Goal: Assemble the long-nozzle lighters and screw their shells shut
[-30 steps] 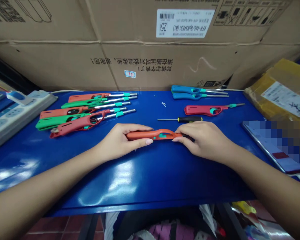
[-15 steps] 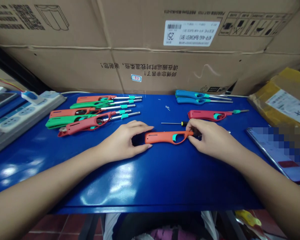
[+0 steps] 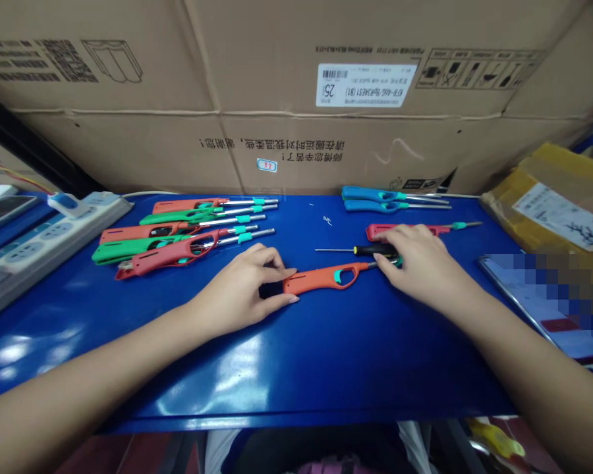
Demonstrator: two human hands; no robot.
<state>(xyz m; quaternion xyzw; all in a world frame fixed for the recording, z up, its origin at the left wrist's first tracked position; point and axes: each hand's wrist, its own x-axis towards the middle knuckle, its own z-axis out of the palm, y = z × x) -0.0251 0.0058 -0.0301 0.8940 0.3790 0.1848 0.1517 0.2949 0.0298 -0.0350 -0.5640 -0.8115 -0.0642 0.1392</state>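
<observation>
An orange gas lighter (image 3: 316, 279) with a turquoise trigger lies on the blue table, its metal tube pointing right. My left hand (image 3: 247, 286) has thumb and fingers closed on the lighter's butt end. Behind the lighter's tube lies a screwdriver (image 3: 333, 250) with a thin shaft and a black and yellow handle. My right hand (image 3: 420, 260) hovers around that handle, fingers on the far side and thumb on the near side, spread apart. It partly hides a red lighter (image 3: 375, 231) and the orange lighter's nozzle tip.
Several red, orange and green lighters (image 3: 148, 249) lie in a group at the left. Blue lighters (image 3: 373, 205) rest at the back. A power strip (image 3: 54, 237) runs along the left; a phone (image 3: 534, 299) and a taped carton (image 3: 538, 171) sit right. A cardboard box (image 3: 257, 79) stands behind.
My right hand has let go of the orange lighter's front and moved up and right to the screwdriver handle. My left fingers have closed on the lighter's butt. The view has tilted slightly.
</observation>
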